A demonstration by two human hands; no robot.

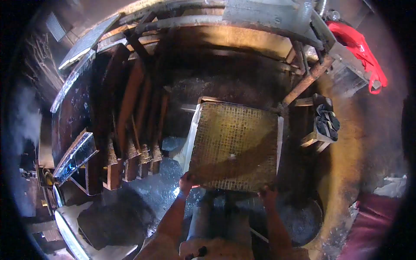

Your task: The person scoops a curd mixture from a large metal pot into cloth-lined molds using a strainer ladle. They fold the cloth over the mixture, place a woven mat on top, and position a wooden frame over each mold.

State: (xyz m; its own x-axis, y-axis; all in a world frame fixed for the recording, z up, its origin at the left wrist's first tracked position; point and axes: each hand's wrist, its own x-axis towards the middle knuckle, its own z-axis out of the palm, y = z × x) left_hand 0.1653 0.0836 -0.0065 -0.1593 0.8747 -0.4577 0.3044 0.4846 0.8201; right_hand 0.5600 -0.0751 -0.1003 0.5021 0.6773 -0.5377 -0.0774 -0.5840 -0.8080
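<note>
A square woven tray with a yellowish-brown lattice surface lies in front of my body, with pale strips along its left and right sides. At its near left corner my left hand is closed on the edge. My right hand is closed on the near right corner; its fingers are dark and partly in shadow. A shadow falls across the lower right part of the tray. What lies under the tray is hidden.
Several framed panels lean upright at the left. A small wooden stool with dark sandals stands at the right. A slanting wooden post is behind it. Red cloth hangs at the upper right. A round basin sits at the lower right.
</note>
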